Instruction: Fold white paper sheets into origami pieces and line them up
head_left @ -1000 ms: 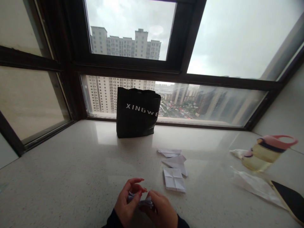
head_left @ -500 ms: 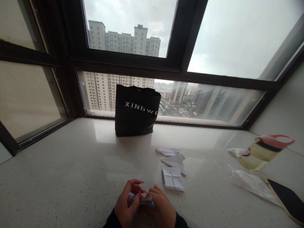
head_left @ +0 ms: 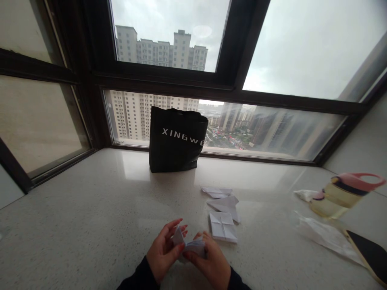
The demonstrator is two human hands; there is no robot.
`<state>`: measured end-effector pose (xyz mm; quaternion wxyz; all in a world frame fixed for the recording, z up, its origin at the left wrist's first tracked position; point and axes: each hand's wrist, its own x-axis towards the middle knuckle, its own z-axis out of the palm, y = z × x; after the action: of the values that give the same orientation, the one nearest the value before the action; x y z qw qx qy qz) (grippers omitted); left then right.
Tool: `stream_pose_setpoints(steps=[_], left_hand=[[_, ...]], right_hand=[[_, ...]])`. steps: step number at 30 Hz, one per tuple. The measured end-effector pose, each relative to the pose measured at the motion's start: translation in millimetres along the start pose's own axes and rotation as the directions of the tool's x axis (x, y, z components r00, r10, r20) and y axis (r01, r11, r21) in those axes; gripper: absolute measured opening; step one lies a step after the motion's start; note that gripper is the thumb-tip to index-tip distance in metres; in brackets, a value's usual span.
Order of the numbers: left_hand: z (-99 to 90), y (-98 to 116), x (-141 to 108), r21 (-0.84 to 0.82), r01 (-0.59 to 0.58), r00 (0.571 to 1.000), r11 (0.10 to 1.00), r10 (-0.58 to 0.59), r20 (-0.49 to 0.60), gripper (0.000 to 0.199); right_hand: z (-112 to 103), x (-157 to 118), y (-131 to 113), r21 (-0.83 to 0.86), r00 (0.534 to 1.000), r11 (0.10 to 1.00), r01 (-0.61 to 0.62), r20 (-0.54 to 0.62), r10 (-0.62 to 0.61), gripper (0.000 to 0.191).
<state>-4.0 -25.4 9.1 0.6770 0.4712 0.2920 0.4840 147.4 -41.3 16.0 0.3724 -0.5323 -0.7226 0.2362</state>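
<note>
Between my two hands is a small piece of folded white paper, its flaps standing up and spread apart. My left hand pinches the left flap between thumb and fingers. On the other side, my right hand grips the right part, thumb in front and fingers behind. Just beyond my right hand lies a square folded paper with creases crossing its top. Behind it sit a pointed folded paper and a flat, narrow folded paper, close together in a column.
A black bag with white lettering stands upright by the window. To the right are a yellowish bottle with a pink lid, crumpled clear plastic wrapping and a dark phone. Everything rests on the speckled white sill.
The paper in my hands was bunched and mostly covered; now its flaps are raised and opened outward. My hands have turned slightly apart. The view has shifted a little to the left.
</note>
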Motion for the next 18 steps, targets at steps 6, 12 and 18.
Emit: stream_pose_setpoints(steps=[6,12,18], left_hand=[[-0.1,8.3,0.0,0.092,0.015,0.994,0.996,-0.025,0.103,0.031],[-6.3,10.3,1.6,0.177,-0.018,0.989,0.984,-0.008,0.145,0.029],[-2.9,12.4,-5.7,0.111,0.127,0.959,0.986,-0.15,0.24,0.044]], right_hand=[[-5.1,-0.4,-1.7,0.135,0.995,0.988,-0.07,0.084,0.059,0.021],[-14.6,1.8,-4.9,0.162,0.996,0.983,-0.088,0.049,0.081,0.016],[-12.6,4.1,3.4,0.545,0.983,0.82,-0.177,0.134,0.123,0.026]])
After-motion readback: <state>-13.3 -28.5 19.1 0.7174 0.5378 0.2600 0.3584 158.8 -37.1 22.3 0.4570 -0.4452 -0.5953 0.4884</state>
